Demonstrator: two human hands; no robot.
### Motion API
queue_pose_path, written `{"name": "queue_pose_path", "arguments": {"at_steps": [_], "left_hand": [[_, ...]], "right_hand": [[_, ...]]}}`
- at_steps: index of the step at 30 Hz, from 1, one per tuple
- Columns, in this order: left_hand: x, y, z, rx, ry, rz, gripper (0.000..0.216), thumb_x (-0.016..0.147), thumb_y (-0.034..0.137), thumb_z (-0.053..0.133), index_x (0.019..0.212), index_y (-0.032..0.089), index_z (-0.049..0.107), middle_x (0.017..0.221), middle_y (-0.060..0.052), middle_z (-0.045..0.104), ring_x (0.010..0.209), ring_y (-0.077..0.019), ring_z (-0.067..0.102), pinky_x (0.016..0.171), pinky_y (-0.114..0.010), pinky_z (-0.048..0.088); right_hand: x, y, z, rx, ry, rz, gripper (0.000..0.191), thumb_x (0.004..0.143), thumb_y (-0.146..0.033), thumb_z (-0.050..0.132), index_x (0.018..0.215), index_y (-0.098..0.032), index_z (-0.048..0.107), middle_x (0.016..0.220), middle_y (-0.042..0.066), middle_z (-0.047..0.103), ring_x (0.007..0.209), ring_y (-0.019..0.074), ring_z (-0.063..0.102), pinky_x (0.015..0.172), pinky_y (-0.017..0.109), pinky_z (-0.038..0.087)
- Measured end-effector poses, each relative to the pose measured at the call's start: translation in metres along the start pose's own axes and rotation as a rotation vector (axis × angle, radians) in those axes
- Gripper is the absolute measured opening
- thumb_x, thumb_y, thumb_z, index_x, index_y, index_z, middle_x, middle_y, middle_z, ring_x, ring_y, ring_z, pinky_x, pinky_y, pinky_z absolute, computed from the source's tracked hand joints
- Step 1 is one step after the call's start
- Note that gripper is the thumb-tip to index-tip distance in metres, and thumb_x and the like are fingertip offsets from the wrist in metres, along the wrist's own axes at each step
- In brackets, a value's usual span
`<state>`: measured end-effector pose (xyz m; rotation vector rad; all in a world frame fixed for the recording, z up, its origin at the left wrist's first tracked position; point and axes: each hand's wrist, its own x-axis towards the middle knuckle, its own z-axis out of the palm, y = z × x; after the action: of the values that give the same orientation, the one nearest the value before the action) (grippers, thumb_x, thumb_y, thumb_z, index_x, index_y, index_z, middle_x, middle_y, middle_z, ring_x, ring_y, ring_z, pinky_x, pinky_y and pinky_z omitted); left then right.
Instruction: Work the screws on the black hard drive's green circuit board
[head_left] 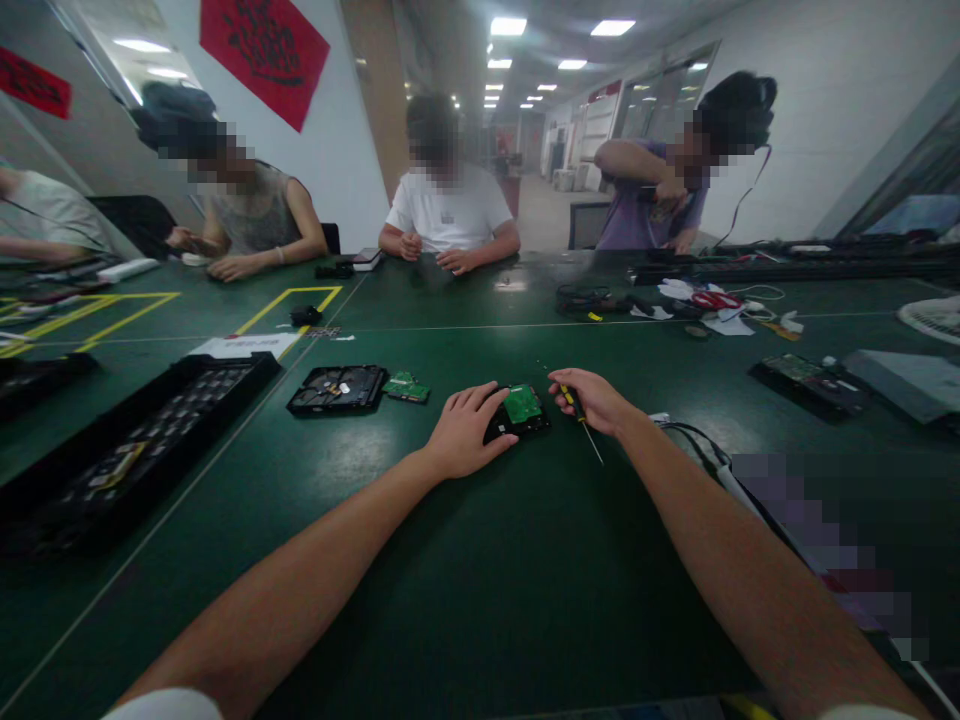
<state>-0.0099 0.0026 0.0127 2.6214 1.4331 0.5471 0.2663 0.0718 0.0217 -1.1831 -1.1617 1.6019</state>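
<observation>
A small black hard drive lies on the green table, its green circuit board facing up. My left hand grips the drive from its left side, fingers over the far edge and thumb along the near one. Just to the right of it, my right hand is closed around a yellow-and-black screwdriver. The screwdriver's thin shaft points down toward me, away from the drive. Left of my hands are another hard drive and a loose green circuit board.
A long black tray stands at the left. Cables and scraps lie at the far right, with another drive and a grey box nearer. Several people sit across the table.
</observation>
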Motion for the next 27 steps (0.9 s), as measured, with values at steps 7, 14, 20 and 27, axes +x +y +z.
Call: {"name": "queue_pose_path", "arguments": {"at_steps": [7,14,20,27], "left_hand": [[-0.002,0.024,-0.016,0.058,-0.037,-0.259,0.085,0.094,0.072,0.046,0.159,0.018,0.036,0.162,-0.025,0.038,0.141,-0.0455,0.048,0.109,-0.058,0.044],[-0.005,0.035,-0.038,0.041,-0.031,-0.273,0.065,0.098,0.059,0.05,0.147,0.017,0.051,0.134,-0.022,0.061,0.107,-0.037,0.07,0.085,-0.045,0.055],[0.005,0.014,-0.02,-0.075,0.138,-0.283,0.047,0.102,0.041,0.049,0.137,0.012,0.059,0.12,-0.019,0.068,0.104,-0.0319,0.07,0.091,-0.045,0.054],[0.004,-0.009,0.004,-0.3,0.315,-0.224,0.032,0.102,0.027,0.05,0.13,0.016,0.062,0.117,-0.013,0.069,0.097,-0.0221,0.069,0.09,-0.038,0.057]], "right_hand": [[0.004,0.002,-0.009,0.312,0.067,-0.01,0.034,0.078,-0.001,0.057,0.109,-0.016,0.063,0.098,0.012,0.074,0.085,0.0202,0.073,0.074,0.03,0.065],[0.006,0.008,-0.005,0.3,0.105,-0.063,0.042,0.072,0.005,0.056,0.108,-0.016,0.062,0.1,0.012,0.072,0.092,0.0234,0.076,0.08,0.035,0.069],[0.006,0.013,-0.004,0.262,0.138,-0.087,0.039,0.078,-0.001,0.064,0.114,-0.017,0.062,0.107,0.013,0.073,0.096,0.0253,0.078,0.08,0.035,0.069],[0.006,0.017,-0.004,0.211,0.129,-0.117,0.037,0.083,-0.013,0.074,0.118,-0.019,0.061,0.109,0.012,0.074,0.097,0.0246,0.078,0.082,0.032,0.067]]}}
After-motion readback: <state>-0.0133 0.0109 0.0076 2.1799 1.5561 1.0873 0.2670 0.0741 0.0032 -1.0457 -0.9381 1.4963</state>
